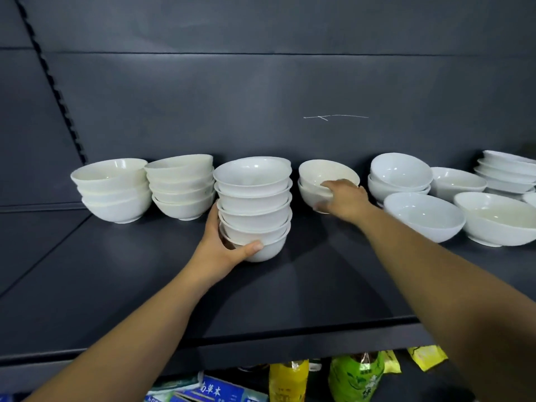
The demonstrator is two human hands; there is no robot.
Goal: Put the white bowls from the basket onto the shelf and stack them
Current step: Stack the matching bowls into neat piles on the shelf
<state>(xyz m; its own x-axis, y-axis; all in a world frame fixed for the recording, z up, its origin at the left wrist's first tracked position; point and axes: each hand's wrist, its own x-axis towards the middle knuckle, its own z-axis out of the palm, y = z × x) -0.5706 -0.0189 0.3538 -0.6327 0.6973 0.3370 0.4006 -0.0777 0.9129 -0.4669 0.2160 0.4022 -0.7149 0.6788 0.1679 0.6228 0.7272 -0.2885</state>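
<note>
White glazed ceramic bowls, a stack of five (pixel 253 204), are midway along the dark grey metal shelf (pixel 290 291), nearer than the other stacks. I log: left hand (pixel 223 248) curled round the lowest bowl, thumb in front. Right hand (pixel 346 200) pinches the two-bowl stack (pixel 311 174) just right, fingers over its rim.

White glossy bowls stand upright on the dark shelf (pixel 116 285). Along the far side are a stack of three (pixel 111 190) at the left, a stack of four (pixel 181 185) beside it, and a pair (pixel 314 181) right of centre, gripped by the right hand (pixel 345 198). Nearer, the left hand (pixel 223 250) holds a stack of five (pixel 253 207) by its bottom bowl. Wider bowls (pixel 425 216) crowd the right end.
</note>
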